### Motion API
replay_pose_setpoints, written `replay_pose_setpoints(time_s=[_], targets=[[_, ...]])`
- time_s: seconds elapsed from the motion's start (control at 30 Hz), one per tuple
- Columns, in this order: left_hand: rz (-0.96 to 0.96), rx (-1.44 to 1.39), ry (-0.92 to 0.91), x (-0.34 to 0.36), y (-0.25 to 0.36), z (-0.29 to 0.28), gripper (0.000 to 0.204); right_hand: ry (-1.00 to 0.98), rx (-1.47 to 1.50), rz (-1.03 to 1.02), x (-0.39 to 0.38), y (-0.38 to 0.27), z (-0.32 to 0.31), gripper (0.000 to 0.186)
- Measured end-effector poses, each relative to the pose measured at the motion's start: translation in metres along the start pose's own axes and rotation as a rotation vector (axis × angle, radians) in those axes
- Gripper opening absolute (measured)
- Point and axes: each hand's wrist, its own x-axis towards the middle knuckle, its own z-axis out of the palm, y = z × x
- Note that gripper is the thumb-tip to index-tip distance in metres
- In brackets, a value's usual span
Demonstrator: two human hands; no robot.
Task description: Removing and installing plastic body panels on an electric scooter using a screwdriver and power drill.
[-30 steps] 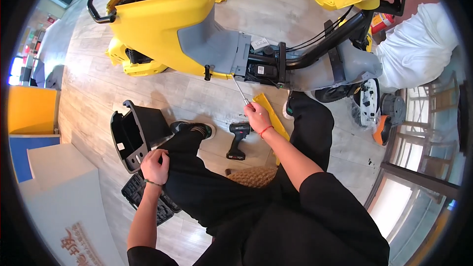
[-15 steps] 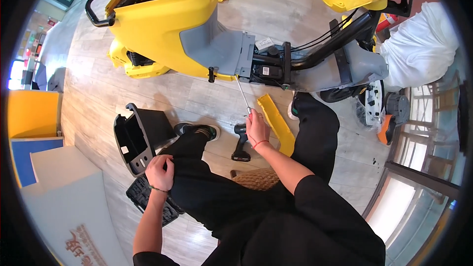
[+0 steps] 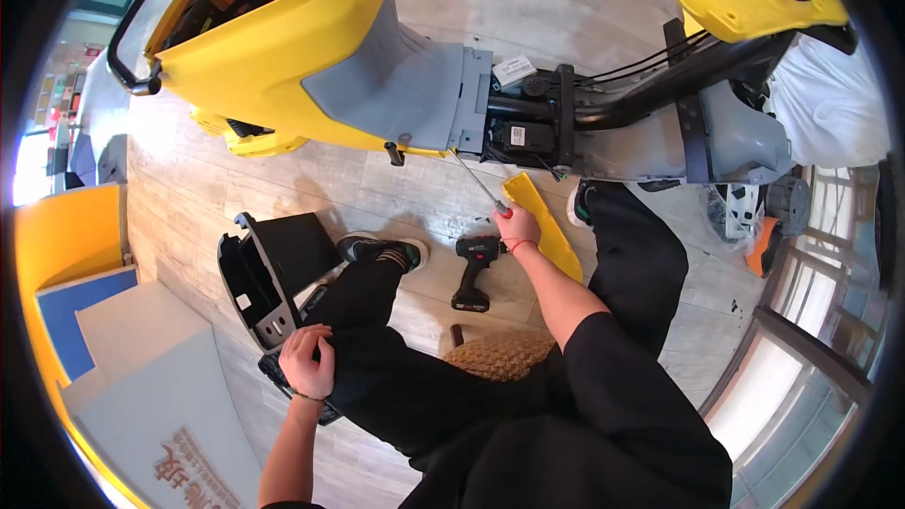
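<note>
A screwdriver (image 3: pixel 479 186) with a long metal shaft and red handle end is gripped in my right hand (image 3: pixel 518 228). Its tip meets the lower edge of the yellow scooter body (image 3: pixel 259 66), close to where the grey floor panel (image 3: pixel 462 104) ends. Whether the tip sits in a screw is too small to tell. On my left knee rests my left hand (image 3: pixel 309 361), loosely bent, nothing in it. Beside my right hand, a yellow trim panel (image 3: pixel 547 226) lies on the floor, partly covered by the hand. A black cordless drill (image 3: pixel 474 273) lies between my feet.
Left of my foot stands a black storage bin (image 3: pixel 256 287), with a dark tool case (image 3: pixel 273 372) partly under my left hand. A woven stool (image 3: pixel 500 351) is between my legs. White fabric (image 3: pixel 830 104) and wheel-like parts (image 3: pixel 785 205) lie at the right.
The view has shifted, so the scooter appears larger and further left. My right hand still holds the screwdriver at the same panel edge, its shaft more slanted. My left hand stays on the knee.
</note>
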Motion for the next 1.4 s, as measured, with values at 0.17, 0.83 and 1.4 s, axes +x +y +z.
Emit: replay_pose_setpoints(time_s=[0.17,0.83,1.4], targets=[[0.013,0.021,-0.033,0.011,0.004,0.004,0.009,-0.015,0.093,0.011,0.02,0.006,0.026,0.029],[-0.018,0.004,-0.005,0.015,0.002,-0.001,0.007,-0.731,0.989,0.392,0.005,-0.107,-0.021,0.022],[-0.026,-0.059,0.138,-0.008,-0.011,-0.01,0.008,-1.181,1.173,1.008,0.042,-0.181,-0.148,0.013]])
